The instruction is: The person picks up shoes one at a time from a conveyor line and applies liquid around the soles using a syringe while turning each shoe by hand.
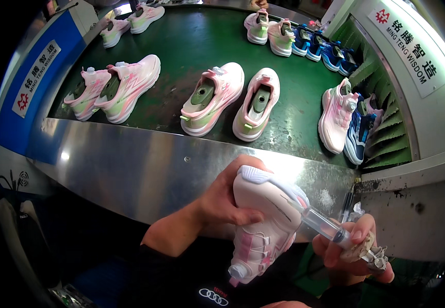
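Note:
Tilted in front of me is a pale pink sneaker [263,205] with a white sole, pink panels, thin laces and a clear dial at its lower end. My left hand [221,200] is wrapped round its side, thumb on the upper. A clear syringe [321,224] is gripped in my right hand [335,256], its tip at the edge between the shoe's upper and sole. I cannot tell if any liquid comes out. Crumpled beige material [361,249] covers the plunger end between my fingers.
A metal ledge [130,159] borders the green conveyor belt [181,46]. Pink sneakers [256,105] stand on it in pairs; blue sneakers [330,55] sit by the green strip curtain [387,123] at right. Machine housings [43,87] flank the belt. Another person's hand [259,4] shows at the far edge.

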`<action>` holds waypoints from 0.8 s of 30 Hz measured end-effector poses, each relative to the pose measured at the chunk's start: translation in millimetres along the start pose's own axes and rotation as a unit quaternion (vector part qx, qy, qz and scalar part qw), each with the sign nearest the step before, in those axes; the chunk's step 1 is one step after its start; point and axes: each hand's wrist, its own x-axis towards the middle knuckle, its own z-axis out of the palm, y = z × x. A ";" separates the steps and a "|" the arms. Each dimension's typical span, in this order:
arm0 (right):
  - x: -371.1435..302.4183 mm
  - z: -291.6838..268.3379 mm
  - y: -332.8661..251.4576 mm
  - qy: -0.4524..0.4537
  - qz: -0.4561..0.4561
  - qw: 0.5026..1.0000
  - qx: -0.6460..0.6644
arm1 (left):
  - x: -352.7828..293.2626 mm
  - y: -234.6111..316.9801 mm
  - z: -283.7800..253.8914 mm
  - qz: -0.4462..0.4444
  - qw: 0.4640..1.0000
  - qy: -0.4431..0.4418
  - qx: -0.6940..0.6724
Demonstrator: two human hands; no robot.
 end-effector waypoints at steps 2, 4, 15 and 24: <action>0.6 -0.4 0.2 0.003 0.014 1.000 0.012 | 1.4 -1.1 -0.1 0.001 1.000 -0.008 -0.008; -1.6 -0.6 2.1 -0.008 0.009 0.999 0.033 | 0.6 2.2 4.1 -0.002 0.999 -0.020 -0.034; -3.5 7.2 -0.2 0.020 0.032 0.999 0.027 | -1.6 11.2 9.3 -0.018 0.999 -0.015 -0.047; -15.4 4.4 0.2 0.043 0.024 0.998 -0.051 | 0.9 7.9 2.4 -0.004 1.000 0.001 0.005</action>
